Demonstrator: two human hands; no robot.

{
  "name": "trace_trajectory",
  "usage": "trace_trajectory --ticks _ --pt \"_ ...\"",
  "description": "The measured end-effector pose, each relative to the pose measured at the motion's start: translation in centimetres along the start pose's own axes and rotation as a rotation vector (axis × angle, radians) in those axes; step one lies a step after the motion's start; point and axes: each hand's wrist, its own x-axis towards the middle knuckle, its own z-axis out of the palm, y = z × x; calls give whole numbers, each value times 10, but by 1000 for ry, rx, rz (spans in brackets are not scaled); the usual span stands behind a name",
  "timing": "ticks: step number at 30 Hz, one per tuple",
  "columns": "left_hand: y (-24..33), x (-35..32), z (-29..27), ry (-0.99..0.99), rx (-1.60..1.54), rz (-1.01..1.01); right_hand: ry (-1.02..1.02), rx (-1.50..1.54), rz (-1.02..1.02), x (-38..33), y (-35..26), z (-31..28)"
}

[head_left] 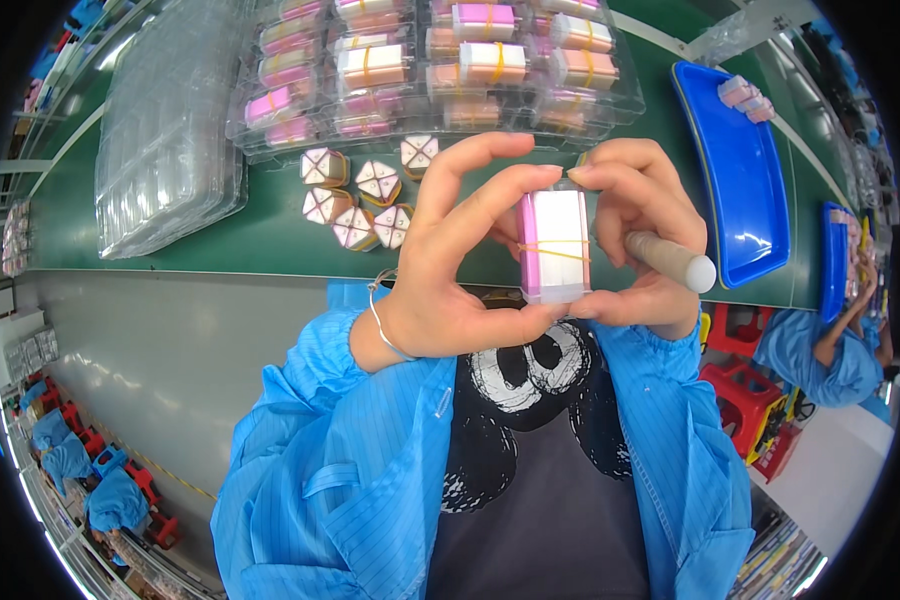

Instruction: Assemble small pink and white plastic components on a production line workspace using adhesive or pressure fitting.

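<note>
A banded bundle of pink and white plastic pieces (557,240) stands upright between my hands, a yellow rubber band around its middle. My left hand (445,265) pinches its top and bottom ends from the left, fingers curved. My right hand (650,215) grips the same two ends from the right. Tucked in the right hand's fingers is a beige cylindrical stick (670,260) with a white rounded end. Just left of and beyond my hands, several six-sided bundles (353,228) sit on the green table (200,245), their wedge-patterned ends facing up.
Clear plastic trays (435,118) at the back hold rows of pink, white and peach bundles. Stacked clear trays (165,130) lie at the left. A blue tray (735,190) on the right carries a few pieces. Co-workers in blue, including one person (820,355), sit nearby with red stools (740,395).
</note>
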Motion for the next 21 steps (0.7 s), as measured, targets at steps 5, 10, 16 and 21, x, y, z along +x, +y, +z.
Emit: trace_trajectory --ticks 5,10,16,21 --pt "-2 -1 1 18 23 41 1 41 15 -1 1 2" --pt "-3 -2 3 31 31 63 -11 45 18 -1 1 2" --pt "-3 -2 4 31 36 80 -7 76 9 -2 2 3" --pt "-3 -4 1 17 42 82 -12 79 4 -1 2 5"
